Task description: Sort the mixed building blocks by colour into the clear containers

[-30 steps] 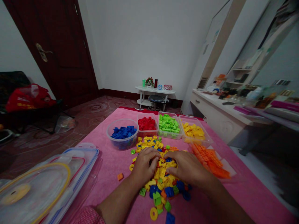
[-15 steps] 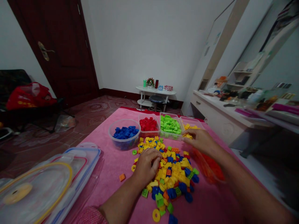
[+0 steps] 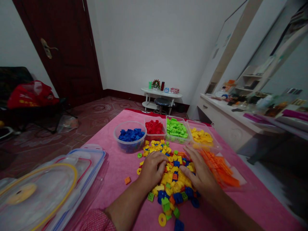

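Observation:
A mixed pile of toy building bricks (image 3: pixel 176 184), mostly yellow with blue, green and orange ones, lies on the pink cloth. My left hand (image 3: pixel 154 168) rests at the pile's left side, fingers curled with their tips down among the bricks; anything in them is hidden. Over the right side of the pile is my right hand (image 3: pixel 202 173), its fingers apart and nothing visible in it. Behind the pile stand a round tub of blue bricks (image 3: pixel 131 134), a box of red bricks (image 3: pixel 154 127), one of green bricks (image 3: pixel 177 128) and one of yellow bricks (image 3: pixel 201 137).
A box of orange bricks (image 3: pixel 220 170) sits right of my right hand. Clear lids (image 3: pixel 55 186) are stacked at the left, and a loose orange brick (image 3: pixel 127 180) lies between them and the pile. A cluttered dresser (image 3: pixel 226 112) stands at the right.
My right hand has come back from the yellow bricks' box to the pile, its fingers now spread. My left hand has stayed in about the same place.

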Motion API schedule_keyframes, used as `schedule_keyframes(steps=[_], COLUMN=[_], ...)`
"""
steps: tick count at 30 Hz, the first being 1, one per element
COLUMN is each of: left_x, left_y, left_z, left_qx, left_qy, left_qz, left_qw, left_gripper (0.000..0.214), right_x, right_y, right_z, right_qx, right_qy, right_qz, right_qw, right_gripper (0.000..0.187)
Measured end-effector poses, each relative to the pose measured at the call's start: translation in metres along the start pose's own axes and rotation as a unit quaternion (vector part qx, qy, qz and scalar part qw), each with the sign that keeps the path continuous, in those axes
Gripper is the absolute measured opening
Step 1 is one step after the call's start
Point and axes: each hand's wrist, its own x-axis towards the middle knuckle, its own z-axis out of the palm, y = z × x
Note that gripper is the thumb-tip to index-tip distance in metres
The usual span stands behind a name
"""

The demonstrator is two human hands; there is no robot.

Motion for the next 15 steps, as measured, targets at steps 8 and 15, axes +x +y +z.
schedule_keyframes(steps=[8,15], left_x=[0.001,0.000], left_y=[-0.001,0.000], left_z=[0.000,-0.001], left_qx=[0.010,-0.023], left_qy=[-0.001,0.040], left_qz=[0.006,-0.022], left_qw=[1.000,0.999], left_gripper=[0.020,0.018], right_x=[-0.045,-0.012], right_y=[0.026,-0.009], right_z=[0.033,0.039], right_qx=[0.021,0.221], right_qy=[0.065,0.112], right_qz=[0.113,0.173], right_qw=[0.991,0.953], right_gripper=[0.057,0.043])
